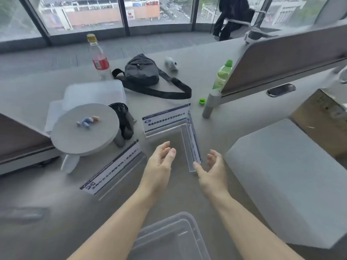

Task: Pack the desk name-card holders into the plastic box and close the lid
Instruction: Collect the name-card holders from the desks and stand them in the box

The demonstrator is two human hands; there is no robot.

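Three clear acrylic name-card holders stand on the grey desk. One holder faces me at the middle, a second holder runs edge-on just right of it, and a third holder lies at an angle on the left. A clear plastic box sits open at the near edge, and a translucent lid lies at the back left. My left hand and right hand hover open on either side of the second holder's near end, holding nothing.
A round grey stand with small coloured items sits left. Behind are a black sling bag, a red-labelled bottle and a green bottle. A grey block fills the right, with a cardboard box beyond it.
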